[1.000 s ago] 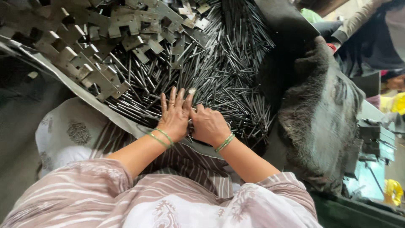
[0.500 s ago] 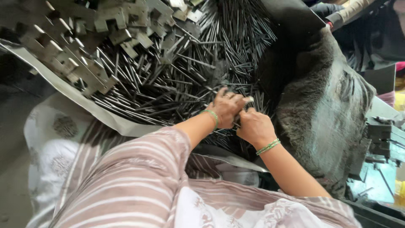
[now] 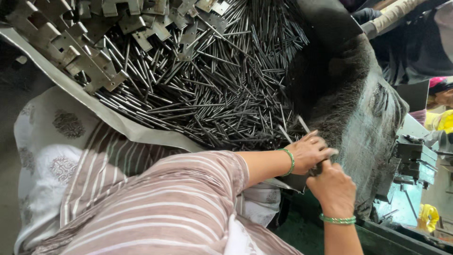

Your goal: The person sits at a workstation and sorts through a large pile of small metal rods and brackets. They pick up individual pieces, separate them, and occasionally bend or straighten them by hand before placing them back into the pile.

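Note:
A big heap of thin dark metal rods [image 3: 207, 94] lies on a grey sheet in front of me. My left hand [image 3: 309, 152], with a green bangle on the wrist, is closed at the heap's right edge, and a few rods [image 3: 289, 134] stick out of it. My right hand [image 3: 334, 188], also with a green bangle, sits just below and touches it. Its fingers are curled on the dark lower end of the same small bundle. What lies between the two palms is mostly hidden.
Notched flat metal plates [image 3: 71, 52] are piled at the upper left of the heap. A dark furry cloth [image 3: 349, 108] covers the right side. A blue-green machine [image 3: 408, 189] stands at the far right, and another person's sleeve [image 3: 394, 16] shows at top right.
Both hands left the middle of the heap, where they lay spread flat, and moved right to its edge. They have closed together on a few rods.

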